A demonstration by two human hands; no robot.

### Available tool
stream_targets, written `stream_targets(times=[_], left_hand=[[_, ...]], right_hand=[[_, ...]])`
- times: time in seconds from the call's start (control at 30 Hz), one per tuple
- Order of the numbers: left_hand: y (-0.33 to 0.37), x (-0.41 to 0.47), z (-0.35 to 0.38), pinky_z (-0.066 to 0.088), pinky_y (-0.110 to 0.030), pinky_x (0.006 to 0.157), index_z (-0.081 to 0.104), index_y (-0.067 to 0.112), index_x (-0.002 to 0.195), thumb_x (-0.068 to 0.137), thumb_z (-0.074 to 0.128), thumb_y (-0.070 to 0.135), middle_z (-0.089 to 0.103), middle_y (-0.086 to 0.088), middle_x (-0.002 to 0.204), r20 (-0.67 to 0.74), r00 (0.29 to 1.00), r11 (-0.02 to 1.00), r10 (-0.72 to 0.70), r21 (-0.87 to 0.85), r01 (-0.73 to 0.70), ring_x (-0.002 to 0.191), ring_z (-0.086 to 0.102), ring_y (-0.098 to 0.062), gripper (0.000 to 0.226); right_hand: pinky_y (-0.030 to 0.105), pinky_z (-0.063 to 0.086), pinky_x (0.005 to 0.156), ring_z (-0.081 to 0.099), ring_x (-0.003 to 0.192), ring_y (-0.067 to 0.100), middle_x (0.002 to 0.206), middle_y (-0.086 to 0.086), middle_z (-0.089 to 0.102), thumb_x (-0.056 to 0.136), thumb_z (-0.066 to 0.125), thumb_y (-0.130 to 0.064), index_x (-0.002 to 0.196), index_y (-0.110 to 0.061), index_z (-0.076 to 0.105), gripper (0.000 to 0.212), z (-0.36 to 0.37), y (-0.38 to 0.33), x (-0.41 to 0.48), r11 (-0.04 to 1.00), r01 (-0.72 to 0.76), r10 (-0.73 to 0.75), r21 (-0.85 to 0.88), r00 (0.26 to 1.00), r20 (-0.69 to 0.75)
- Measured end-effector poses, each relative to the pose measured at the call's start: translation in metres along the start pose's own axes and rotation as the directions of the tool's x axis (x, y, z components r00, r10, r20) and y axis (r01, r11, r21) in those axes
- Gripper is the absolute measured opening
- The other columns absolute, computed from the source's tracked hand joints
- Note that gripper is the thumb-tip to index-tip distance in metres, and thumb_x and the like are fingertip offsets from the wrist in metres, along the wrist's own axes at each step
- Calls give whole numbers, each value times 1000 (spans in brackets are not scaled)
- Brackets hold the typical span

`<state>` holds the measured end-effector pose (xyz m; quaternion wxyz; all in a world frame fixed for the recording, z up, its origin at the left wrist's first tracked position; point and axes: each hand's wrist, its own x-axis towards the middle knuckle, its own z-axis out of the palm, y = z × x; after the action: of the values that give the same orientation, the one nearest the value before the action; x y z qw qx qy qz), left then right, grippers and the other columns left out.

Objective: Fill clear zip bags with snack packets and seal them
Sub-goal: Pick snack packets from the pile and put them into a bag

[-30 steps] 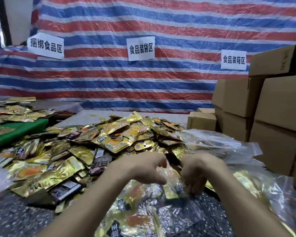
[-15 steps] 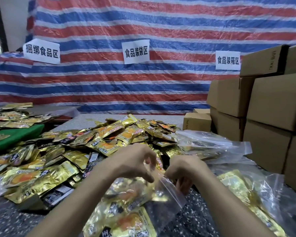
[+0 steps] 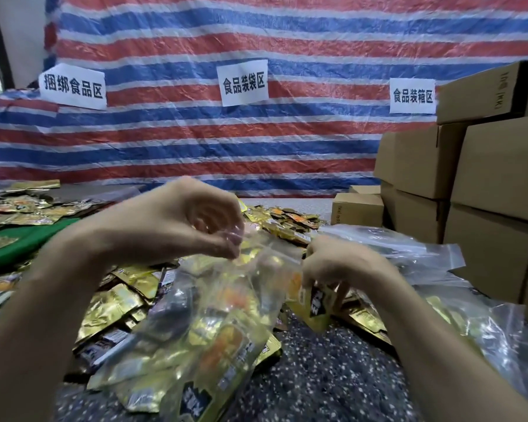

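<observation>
**Q:** Where does the job stand overall?

**Me:** Start big: cardboard boxes (image 3: pixel 482 190) stacked on my right, not my concern yet. On the table (image 3: pixel 317 376) there's a wide heap of loose snack packets (image 3: pixel 116 303) running off to my left, so plenty is left to pack. To my right lie clear bags (image 3: pixel 409 254), and at least one by my right forearm looks to have gold packets inside, so I'd judge some are done. Whether those are sealed, I can't tell.

**Q:** And the one you're working on?

**Me:** This zip bag (image 3: pixel 226 315) hangs in front of me above the table, stuffed with gold and orange packets. It looks full to me.

**Q:** What are the hands doing?

**Me:** My left hand (image 3: pixel 180 226) pinches the top edge of the bag, thumb against fingertips. My right hand (image 3: pixel 333 266) is curled at the other end of that edge, apparently gripping it too, though motion blur hides the contact.

**Q:** Sealed?

**Me:** Can't say. The strip is too blurred. My guess: filling's finished on this one, pressing the zip shut is the step in hand.
</observation>
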<state>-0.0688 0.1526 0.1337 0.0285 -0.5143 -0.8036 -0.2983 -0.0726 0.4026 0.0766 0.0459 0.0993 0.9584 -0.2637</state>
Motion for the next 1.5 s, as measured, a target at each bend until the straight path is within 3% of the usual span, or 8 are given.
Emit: stream_targets(times=[0.2, 0.5, 0.7, 0.87, 1.07, 1.17, 1.3, 1.5], left_hand=[[7, -3, -2, 52, -22, 68, 66, 27, 84, 82, 73, 28, 71, 5, 80, -24, 999, 1000, 27, 16, -27, 77, 67, -12, 8], [10, -5, 2, 44, -20, 72, 58, 51, 102, 74, 47, 74, 59, 46, 98, 36, 975, 949, -222, 238, 207, 87, 58, 20, 38], [5, -7, -3, 44, -19, 61, 73, 42, 80, 76, 52, 72, 64, 17, 79, 48, 981, 973, -189, 147, 180, 68, 57, -2, 37], [0, -11, -8, 49, -57, 75, 78, 39, 81, 68, 61, 79, 64, -25, 103, 45, 986, 985, -161, 73, 157, 87, 58, -44, 46], [7, -7, -3, 55, -34, 89, 78, 43, 80, 69, 68, 59, 69, 23, 112, 24, 994, 994, -108, 12, 108, 105, 64, -2, 22], [11, 0, 7, 53, -28, 85, 79, 35, 80, 74, 70, 48, 68, 19, 109, 2, 999, 999, -48, -8, 48, 103, 64, -3, 16], [16, 10, 22, 49, -31, 87, 76, 27, 86, 80, 69, 38, 65, 11, 98, -39, 999, 1000, 9, 20, -9, 98, 63, -9, 14], [14, 12, 23, 49, -30, 79, 73, 29, 88, 77, 62, 52, 61, 10, 107, -124, 992, 999, -1, 50, 8, 96, 61, -10, 27]], right_hand=[[28, 55, 49, 66, 62, 17, 85, 9, 67, 92, 66, -15, 100, -20, 60, 11, -24, 0, -9, 953, 168, -106, 251, 964, -244], [31, 59, 57, 75, 81, 27, 96, 13, 76, 88, 67, -7, 108, -15, 66, 22, -75, -5, -71, 558, 590, -353, 584, 805, -477], [37, 63, 71, 73, 93, 28, 106, 18, 69, 87, 68, -3, 92, -27, 71, 25, -70, -9, -75, 670, 619, -443, 410, 776, -448], [41, 62, 77, 71, 98, 32, 104, 16, 70, 86, 69, 0, 91, -26, 74, 27, -74, -2, -73, 670, 627, -510, 398, 778, -366], [55, 58, 85, 72, 95, 25, 98, 5, 75, 87, 68, 1, 94, -28, 75, 31, -76, 0, -75, 756, 619, -599, 211, 785, -159], [45, 60, 83, 71, 98, 17, 103, -2, 75, 81, 80, -19, 101, -35, 76, 26, -69, -10, -79, 752, 633, -632, 181, 771, -71], [26, 58, 75, 71, 86, 7, 96, -6, 75, 59, 79, -47, 97, -30, 77, 43, -51, -24, -65, 762, 630, -602, 149, 775, -196], [26, 49, 51, 60, 58, 17, 69, 9, 65, 76, 81, -33, 85, -3, 76, 32, -31, -20, -40, 761, 459, -477, 457, 875, -84]])
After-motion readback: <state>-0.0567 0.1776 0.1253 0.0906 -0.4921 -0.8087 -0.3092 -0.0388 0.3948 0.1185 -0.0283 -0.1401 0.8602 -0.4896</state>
